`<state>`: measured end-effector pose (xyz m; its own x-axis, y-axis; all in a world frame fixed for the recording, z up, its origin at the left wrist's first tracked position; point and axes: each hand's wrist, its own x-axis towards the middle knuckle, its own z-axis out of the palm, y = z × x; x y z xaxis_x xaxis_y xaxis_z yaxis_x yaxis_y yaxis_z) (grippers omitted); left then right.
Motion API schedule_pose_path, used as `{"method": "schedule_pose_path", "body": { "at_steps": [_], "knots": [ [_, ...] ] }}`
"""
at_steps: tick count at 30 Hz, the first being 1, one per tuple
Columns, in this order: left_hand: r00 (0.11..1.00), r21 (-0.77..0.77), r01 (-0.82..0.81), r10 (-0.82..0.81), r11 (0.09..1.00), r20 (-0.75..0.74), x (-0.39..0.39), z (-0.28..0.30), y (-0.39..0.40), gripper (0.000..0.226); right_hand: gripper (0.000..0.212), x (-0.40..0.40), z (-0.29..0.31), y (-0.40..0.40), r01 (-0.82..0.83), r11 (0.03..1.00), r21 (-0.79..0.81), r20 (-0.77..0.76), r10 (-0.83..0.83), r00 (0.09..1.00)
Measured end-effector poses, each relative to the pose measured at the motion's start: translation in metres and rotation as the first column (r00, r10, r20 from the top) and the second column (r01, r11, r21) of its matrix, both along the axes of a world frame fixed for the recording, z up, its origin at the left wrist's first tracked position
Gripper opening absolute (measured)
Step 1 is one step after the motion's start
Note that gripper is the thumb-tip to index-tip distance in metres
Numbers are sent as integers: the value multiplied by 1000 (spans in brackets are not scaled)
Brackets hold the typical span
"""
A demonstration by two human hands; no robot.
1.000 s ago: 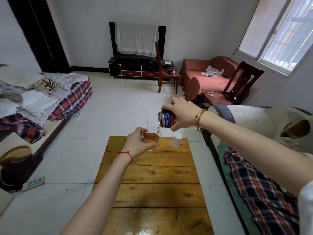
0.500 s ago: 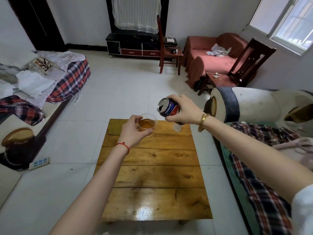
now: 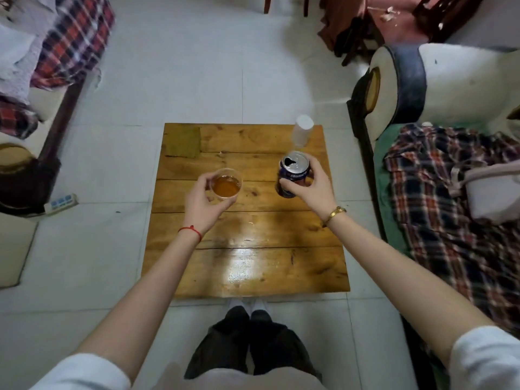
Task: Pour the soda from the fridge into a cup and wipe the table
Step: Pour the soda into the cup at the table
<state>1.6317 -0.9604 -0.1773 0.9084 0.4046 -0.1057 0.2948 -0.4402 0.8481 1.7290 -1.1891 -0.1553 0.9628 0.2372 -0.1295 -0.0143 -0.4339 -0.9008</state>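
My left hand (image 3: pixel 206 199) holds a clear plastic cup (image 3: pixel 226 184) with amber soda in it, above the left-middle of the wooden table (image 3: pixel 247 249). My right hand (image 3: pixel 312 185) grips a blue soda can (image 3: pixel 292 171), upright with its opened top showing, low over the table's right side; whether its base touches the wood I cannot tell. A green-brown cloth (image 3: pixel 182 142) lies flat on the table's far left corner.
A stack of white cups (image 3: pixel 301 130) stands upside down at the table's far right edge. A sofa with plaid cloth (image 3: pixel 450 192) flanks the right, another sofa (image 3: pixel 50 66) the left. A power strip (image 3: pixel 60 203) lies on the floor. My feet (image 3: pixel 247 311) are at the near edge.
The can has been tipped back upright and lowered to the right of the cup; pouring has stopped. Both hands came down toward the table and my view has tilted downward.
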Motion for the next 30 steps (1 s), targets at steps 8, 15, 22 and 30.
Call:
{"method": "schedule_pose_path", "body": {
  "at_steps": [8, 15, 22, 30],
  "knots": [
    [989, -185, -128, 112, 974, -93, 6, -110, 0, 67, 60, -11, -123, -6, 122, 992, 12, -169, -119, 978],
    [962, -235, -200, 145, 951, -232, 3, -208, -4, 68, 66, -22, -224, -8, 163, 985, -52, -259, -171, 951],
    [952, -229, -231, 170, 946, -256, -3, -257, -8, 72, 68, -30, -273, -11, 128, 990, -62, -215, -139, 967],
    [946, -231, -260, 199, 938, -257, -2, -269, -13, 71, 74, -31, -282, -10, 142, 989, -50, -169, -148, 974]
  ]
}}
